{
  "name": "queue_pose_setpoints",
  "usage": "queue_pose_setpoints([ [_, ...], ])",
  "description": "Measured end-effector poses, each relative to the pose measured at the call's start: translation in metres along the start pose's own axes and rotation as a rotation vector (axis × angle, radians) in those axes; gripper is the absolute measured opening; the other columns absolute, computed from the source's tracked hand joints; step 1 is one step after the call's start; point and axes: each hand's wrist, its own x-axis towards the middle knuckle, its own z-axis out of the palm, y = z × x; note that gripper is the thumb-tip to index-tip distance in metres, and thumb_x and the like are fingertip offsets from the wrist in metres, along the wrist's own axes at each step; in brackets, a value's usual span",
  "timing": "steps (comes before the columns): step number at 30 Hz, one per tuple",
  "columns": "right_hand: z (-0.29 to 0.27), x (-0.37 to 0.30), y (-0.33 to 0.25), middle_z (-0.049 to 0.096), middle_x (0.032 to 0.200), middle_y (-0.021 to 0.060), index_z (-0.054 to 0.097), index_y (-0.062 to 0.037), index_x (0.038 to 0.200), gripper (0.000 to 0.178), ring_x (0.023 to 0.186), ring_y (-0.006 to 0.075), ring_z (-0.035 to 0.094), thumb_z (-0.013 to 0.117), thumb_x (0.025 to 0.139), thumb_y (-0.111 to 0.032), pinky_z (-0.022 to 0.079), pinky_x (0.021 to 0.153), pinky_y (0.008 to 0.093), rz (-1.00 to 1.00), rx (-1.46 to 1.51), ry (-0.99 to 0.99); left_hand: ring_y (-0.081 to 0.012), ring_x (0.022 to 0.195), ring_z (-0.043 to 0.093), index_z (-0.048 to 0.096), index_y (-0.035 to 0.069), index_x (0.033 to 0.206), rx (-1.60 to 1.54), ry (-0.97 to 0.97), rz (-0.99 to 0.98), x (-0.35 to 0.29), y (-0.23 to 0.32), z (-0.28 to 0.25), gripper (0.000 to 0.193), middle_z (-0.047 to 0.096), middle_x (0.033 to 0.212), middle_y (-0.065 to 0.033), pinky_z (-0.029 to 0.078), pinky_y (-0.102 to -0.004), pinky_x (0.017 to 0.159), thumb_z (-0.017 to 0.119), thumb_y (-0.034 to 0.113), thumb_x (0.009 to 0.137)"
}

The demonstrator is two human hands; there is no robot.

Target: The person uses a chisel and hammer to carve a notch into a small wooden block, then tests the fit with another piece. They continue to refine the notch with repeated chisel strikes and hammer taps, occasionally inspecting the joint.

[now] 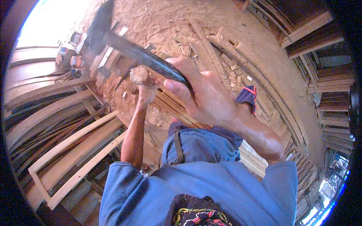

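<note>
While right hand (211,88) clenches one hammer (140,54), left hand (148,94) seems wrapped round one wooden handle (140,76).

Round the right hand (211,96), there is big open room at 12 o'clock, over the dusty ground (220,15). The hammer (151,60) cuts across 10 o'clock. At 9 o'clock, the left hand (148,94) and the round-topped wooden handle (140,76) are in the way; the hammer is blurry, so the gap between it and the handle is hard to tell. A shoe (247,98) pokes out at 3 o'clock. The lap (203,145) blocks 6 o'clock, and a wooden frame (86,175) blocks 8 o'clock.
</note>
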Motion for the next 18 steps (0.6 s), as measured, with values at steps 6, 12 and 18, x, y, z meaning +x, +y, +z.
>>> queue_pose_setpoints([
  [6,0.003,0.000,0.007,0.060,0.064,0.0235,0.049,-0.0111,0.125,0.033,0.063,0.0451,0.065,0.057,0.100,-0.031,0.048,0.053,0.0541,0.011,-0.323,-0.187,-0.0222,0.096,0.057,0.062,0.005,0.094,-0.223,0.030,0.103,0.005,-0.004,-0.009,0.019,0.060,0.096,-0.0087,0.049,-0.0368,0.083,0.076,0.010,0.083],
  [12,-0.033,-0.009,-0.001,0.061,0.076,0.0242,0.048,-0.0079,0.128,0.034,0.071,0.0457,0.065,0.059,0.100,-0.023,0.048,0.061,0.0513,0.073,-0.033,-0.018,-0.0135,0.066,0.056,0.057,0.005,0.079,-0.654,0.087,0.017,0.010,0.039,-0.028,0.016,0.058,0.069,-0.0026,0.047,-0.0297,0.062,0.072,0.002,0.084],
  [18,-0.053,-0.008,-0.009,0.063,0.085,0.0217,0.048,-0.0063,0.135,0.040,0.078,0.0419,0.066,0.057,0.101,-0.025,0.048,0.068,0.0480,0.050,0.066,0.040,-0.0136,0.071,0.062,0.057,0.006,0.106,-0.449,0.123,0.067,0.011,0.043,-0.033,0.022,0.060,0.084,-0.0024,0.056,-0.0312,0.063,0.069,0.003,0.088],
])
